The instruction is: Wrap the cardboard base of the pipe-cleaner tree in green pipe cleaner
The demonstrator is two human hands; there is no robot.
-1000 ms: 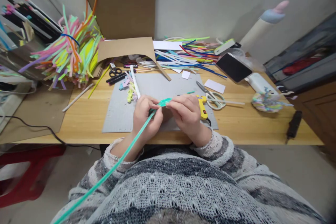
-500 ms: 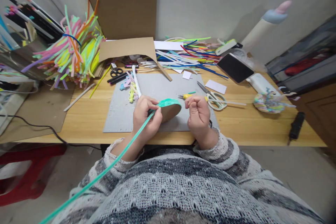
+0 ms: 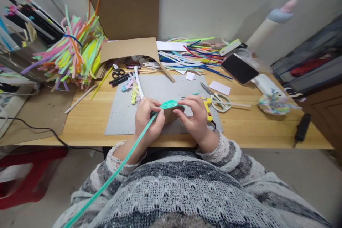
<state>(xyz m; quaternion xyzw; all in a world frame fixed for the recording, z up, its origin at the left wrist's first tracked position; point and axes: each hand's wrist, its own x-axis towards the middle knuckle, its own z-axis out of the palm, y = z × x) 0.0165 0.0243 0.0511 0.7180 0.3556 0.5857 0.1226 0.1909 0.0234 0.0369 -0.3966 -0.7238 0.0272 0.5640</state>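
Observation:
My left hand (image 3: 147, 119) pinches a green pipe cleaner (image 3: 117, 170) against a brown cardboard piece (image 3: 169, 115). Rows of green pipe cleaner cover the cardboard's top edge, and a long loose end runs down to the lower left past my sleeve. At the other end of that edge is my right hand (image 3: 196, 115), its index finger on the green rows and its thumb on the cardboard below. Just behind the right hand lies a yellow glue gun (image 3: 207, 108), partly hidden by it. Under both hands is a grey cutting mat (image 3: 121, 119).
Scissors (image 3: 219, 102) lie right of the mat, near a phone (image 3: 239, 68). Loose pipe cleaners (image 3: 184, 58) spread along the back beside a cut cardboard sheet (image 3: 128, 48). A large pipe-cleaner bundle (image 3: 76, 50) stands at the left. A black-handled tool (image 3: 303, 128) lies at the right edge.
My right hand has moved left from beside the cardboard and unfolded from a closed fist to grip its right end. More of the glue gun shows. The left hand stays in place.

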